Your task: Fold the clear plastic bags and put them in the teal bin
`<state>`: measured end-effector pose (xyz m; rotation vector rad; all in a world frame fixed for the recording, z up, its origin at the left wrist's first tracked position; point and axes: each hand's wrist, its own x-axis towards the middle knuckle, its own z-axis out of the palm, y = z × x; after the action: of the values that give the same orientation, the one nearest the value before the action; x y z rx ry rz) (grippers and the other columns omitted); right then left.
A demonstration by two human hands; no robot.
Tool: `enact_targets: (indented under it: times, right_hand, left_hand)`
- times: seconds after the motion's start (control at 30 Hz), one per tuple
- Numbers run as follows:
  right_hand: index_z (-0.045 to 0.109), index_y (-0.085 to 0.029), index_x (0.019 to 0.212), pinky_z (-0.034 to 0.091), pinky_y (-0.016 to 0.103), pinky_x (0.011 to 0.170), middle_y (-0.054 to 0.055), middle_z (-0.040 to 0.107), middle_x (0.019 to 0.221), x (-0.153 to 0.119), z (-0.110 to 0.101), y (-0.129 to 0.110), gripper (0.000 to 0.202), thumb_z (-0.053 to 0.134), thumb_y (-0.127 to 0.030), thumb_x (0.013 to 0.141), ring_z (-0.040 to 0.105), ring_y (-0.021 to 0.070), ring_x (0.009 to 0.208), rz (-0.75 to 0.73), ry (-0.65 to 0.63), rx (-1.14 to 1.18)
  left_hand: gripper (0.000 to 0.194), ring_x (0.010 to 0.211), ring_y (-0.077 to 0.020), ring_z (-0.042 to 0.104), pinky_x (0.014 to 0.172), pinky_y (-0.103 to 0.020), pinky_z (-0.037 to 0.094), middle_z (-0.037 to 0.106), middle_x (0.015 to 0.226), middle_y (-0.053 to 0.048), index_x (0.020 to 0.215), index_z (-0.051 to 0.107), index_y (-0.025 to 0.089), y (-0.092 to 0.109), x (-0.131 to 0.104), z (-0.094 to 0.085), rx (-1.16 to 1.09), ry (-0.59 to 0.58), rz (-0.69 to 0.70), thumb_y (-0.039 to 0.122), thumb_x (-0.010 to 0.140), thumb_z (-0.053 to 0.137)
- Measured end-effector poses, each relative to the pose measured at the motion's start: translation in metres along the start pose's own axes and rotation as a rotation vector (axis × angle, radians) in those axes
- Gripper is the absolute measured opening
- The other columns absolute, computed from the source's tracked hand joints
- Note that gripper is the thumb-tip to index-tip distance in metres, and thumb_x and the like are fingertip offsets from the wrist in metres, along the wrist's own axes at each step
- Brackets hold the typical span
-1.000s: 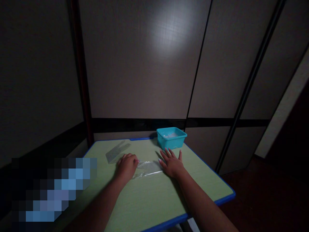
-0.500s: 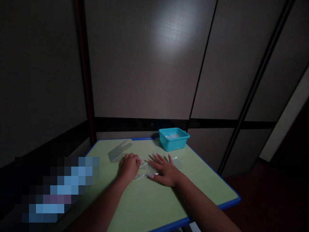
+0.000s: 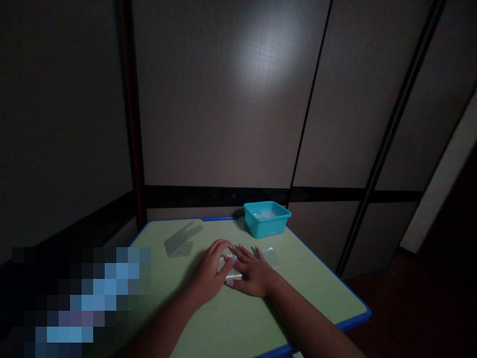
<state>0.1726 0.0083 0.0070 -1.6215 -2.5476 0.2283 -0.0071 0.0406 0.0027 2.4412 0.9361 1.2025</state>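
Note:
A clear plastic bag (image 3: 234,274) lies on the table between my hands, its left part folded over toward the right. My left hand (image 3: 214,268) is curled around the folded edge, thumb and fingers on the plastic. Flat with fingers spread, my right hand (image 3: 257,274) presses on the bag's right side and hides part of it. Just past my right fingers, a clear flat piece of plastic (image 3: 273,257) shows on the tabletop; whether it joins the bag under my hand I cannot tell.
A turquoise plastic basket (image 3: 267,228) with clear or whitish contents stands at the table's far right corner. Grey translucent pieces (image 3: 179,247) lie at the far left. The light green table (image 3: 231,323) has a blue edge and stands close to dark cabinet panels (image 3: 223,109).
My left hand has moved right, carrying the bag's left part over toward my right hand. The right hand stays flat in about the same place. The camera view has shifted slightly.

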Motion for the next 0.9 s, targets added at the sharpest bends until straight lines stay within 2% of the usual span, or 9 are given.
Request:
enact_targets:
  times: [0.07, 0.17, 0.27, 0.37, 0.47, 0.6, 0.67, 0.77, 0.9]
  right_hand:
    - [0.01, -0.038, 0.139, -0.005, 0.06, 0.102, -0.001, 0.004, 0.149, 0.002, 0.002, 0.003, 0.07, 0.038, -0.062, 0.08, 0.004, 0.0261, 0.136, -0.013, -0.002, -0.018]
    - [0.001, -0.035, 0.14, -0.007, 0.059, 0.102, -0.001, 0.002, 0.149, 0.004, 0.005, 0.007, 0.072, 0.039, -0.055, 0.082, 0.005, 0.0254, 0.136, -0.022, -0.012, -0.029]
    - [-0.003, -0.032, 0.14, -0.006, 0.057, 0.104, 0.0, 0.004, 0.149, 0.005, 0.006, 0.008, 0.064, 0.03, -0.049, 0.088, 0.004, 0.0228, 0.136, -0.031, 0.002, -0.015]
    - [-0.001, -0.029, 0.141, -0.001, 0.057, 0.105, 0.001, 0.007, 0.149, 0.004, 0.006, 0.007, 0.054, 0.017, -0.043, 0.092, 0.006, 0.0203, 0.136, -0.012, 0.026, 0.008]
    - [0.003, -0.027, 0.142, -0.007, 0.058, 0.103, 0.002, 0.013, 0.148, 0.003, 0.004, 0.007, 0.051, 0.012, -0.04, 0.093, 0.01, 0.0204, 0.136, 0.073, 0.144, -0.033]
    - [0.005, -0.026, 0.142, -0.018, 0.055, 0.101, 0.001, 0.015, 0.148, 0.002, 0.002, 0.012, 0.05, 0.01, -0.039, 0.093, 0.009, 0.0193, 0.136, 0.197, 0.308, -0.134]
    - [0.004, -0.026, 0.141, -0.018, 0.055, 0.101, 0.0, 0.012, 0.148, 0.003, 0.003, 0.016, 0.05, 0.008, -0.039, 0.093, 0.007, 0.0184, 0.136, 0.254, 0.296, -0.141]
    - [0.004, -0.027, 0.141, -0.015, 0.057, 0.101, 0.0, 0.009, 0.148, 0.005, 0.005, 0.02, 0.052, 0.008, -0.044, 0.092, 0.004, 0.0202, 0.136, 0.326, 0.206, -0.115]
    - [0.009, -0.032, 0.141, -0.009, 0.061, 0.1, -0.001, 0.006, 0.149, 0.006, 0.007, 0.022, 0.056, 0.009, -0.053, 0.089, 0.004, 0.0238, 0.136, 0.337, 0.141, -0.045]
  left_hand:
    - [0.047, 0.127, -0.0205, 0.034, 0.106, -0.038, 0.03, 0.037, 0.139, -0.007, 0.132, 0.036, 0.023, 0.012, -0.007, 0.005, -0.03, -0.215, 0.094, 0.036, 0.088, 0.041]
    - [0.059, 0.135, -0.0223, 0.014, 0.11, -0.042, 0.019, 0.015, 0.149, -0.005, 0.141, 0.017, 0.024, 0.016, -0.014, 0.013, 0.024, -0.403, 0.129, 0.044, 0.089, 0.036]
    - [0.064, 0.136, -0.0222, 0.004, 0.111, -0.042, 0.016, 0.002, 0.149, -0.005, 0.142, 0.005, 0.021, 0.01, -0.016, 0.018, 0.077, -0.468, 0.09, 0.049, 0.09, 0.028]
    - [0.066, 0.136, -0.021, 0.002, 0.111, -0.04, 0.017, -0.003, 0.149, -0.006, 0.142, -0.002, 0.018, 0.005, -0.016, 0.018, 0.123, -0.468, 0.005, 0.051, 0.091, 0.022]
    - [0.066, 0.136, -0.0214, 0.005, 0.11, -0.04, 0.017, 0.0, 0.148, -0.008, 0.142, 0.001, 0.015, 0.005, -0.016, 0.014, 0.175, -0.468, -0.054, 0.053, 0.091, 0.019]
    - [0.064, 0.134, -0.0209, 0.019, 0.11, -0.039, 0.02, 0.015, 0.147, -0.009, 0.142, 0.012, 0.016, 0.009, -0.016, 0.009, 0.193, -0.488, -0.037, 0.053, 0.09, 0.02]
    - [0.062, 0.133, -0.0202, 0.024, 0.11, -0.038, 0.021, 0.022, 0.146, -0.008, 0.141, 0.019, 0.019, 0.009, -0.015, 0.008, 0.187, -0.505, -0.003, 0.053, 0.09, 0.021]
    - [0.059, 0.132, -0.0208, 0.025, 0.11, -0.04, 0.021, 0.027, 0.144, -0.006, 0.138, 0.029, 0.022, 0.006, -0.016, 0.009, 0.192, -0.509, 0.023, 0.053, 0.089, 0.025]
    - [0.06, 0.132, -0.0218, 0.026, 0.109, -0.04, 0.023, 0.028, 0.144, -0.008, 0.137, 0.031, 0.021, 0.001, -0.017, 0.01, 0.213, -0.49, -0.002, 0.055, 0.088, 0.028]
